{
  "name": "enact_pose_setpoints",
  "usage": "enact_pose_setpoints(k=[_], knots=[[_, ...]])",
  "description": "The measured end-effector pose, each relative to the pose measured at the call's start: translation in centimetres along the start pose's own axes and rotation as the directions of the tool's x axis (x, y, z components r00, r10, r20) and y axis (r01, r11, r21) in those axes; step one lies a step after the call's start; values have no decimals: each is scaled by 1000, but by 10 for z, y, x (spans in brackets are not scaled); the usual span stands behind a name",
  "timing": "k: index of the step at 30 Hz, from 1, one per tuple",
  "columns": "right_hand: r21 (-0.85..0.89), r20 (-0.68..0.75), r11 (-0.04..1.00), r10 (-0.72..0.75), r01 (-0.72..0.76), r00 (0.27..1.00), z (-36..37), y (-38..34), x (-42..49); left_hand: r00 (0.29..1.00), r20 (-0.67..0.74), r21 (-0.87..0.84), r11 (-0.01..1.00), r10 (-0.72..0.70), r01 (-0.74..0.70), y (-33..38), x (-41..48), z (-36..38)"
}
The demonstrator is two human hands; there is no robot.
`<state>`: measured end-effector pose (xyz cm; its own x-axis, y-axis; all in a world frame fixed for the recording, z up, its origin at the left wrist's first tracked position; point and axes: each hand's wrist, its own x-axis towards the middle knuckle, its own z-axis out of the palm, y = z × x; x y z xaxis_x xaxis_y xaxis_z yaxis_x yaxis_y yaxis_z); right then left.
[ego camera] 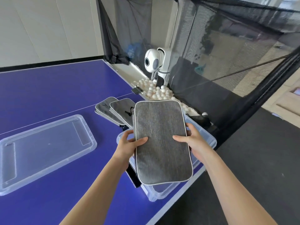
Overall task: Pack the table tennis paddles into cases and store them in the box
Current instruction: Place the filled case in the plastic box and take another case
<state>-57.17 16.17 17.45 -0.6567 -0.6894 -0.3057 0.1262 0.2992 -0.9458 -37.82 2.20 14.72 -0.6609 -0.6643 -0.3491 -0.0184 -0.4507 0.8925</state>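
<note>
Hovering flat over the clear plastic box, the grey paddle case sits between your two hands, its long axis running from 6 to 12 o'clock. Your left hand clamps its 9 o'clock edge: the thumb lies on top of the fabric while the other fingers curl under, out of sight. Your right hand mirrors this at the 3 o'clock edge, thumb pressed on the upper face, fingers wrapped around the rim and beneath. Both grips are narrow, closed on the case, near the middle of its length. Whether a paddle is inside, you cannot tell.

The box stands at the table's corner, mostly hidden under the case; a black strap hangs by its 8 o'clock side. Just beyond, at 11 o'clock, two more grey cases lie overlapping on the blue table. The box's clear lid rests well apart at 9 o'clock. At 12 o'clock, white balls are heaped below a white ball machine, with black netting behind.
</note>
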Motion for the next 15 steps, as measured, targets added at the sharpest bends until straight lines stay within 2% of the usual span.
enact_pose_setpoints(k=[8, 15], knots=[[-53, 172, 998, 38, -29, 984, -8, -13, 65, 990, -139, -81, 997, -22, 11, -2, 29, 13], [-130, 401, 991, 54, -2, 914, -29, -25, 127, 936, -353, -232, 970, -13, -74, -25, 45, 52]])
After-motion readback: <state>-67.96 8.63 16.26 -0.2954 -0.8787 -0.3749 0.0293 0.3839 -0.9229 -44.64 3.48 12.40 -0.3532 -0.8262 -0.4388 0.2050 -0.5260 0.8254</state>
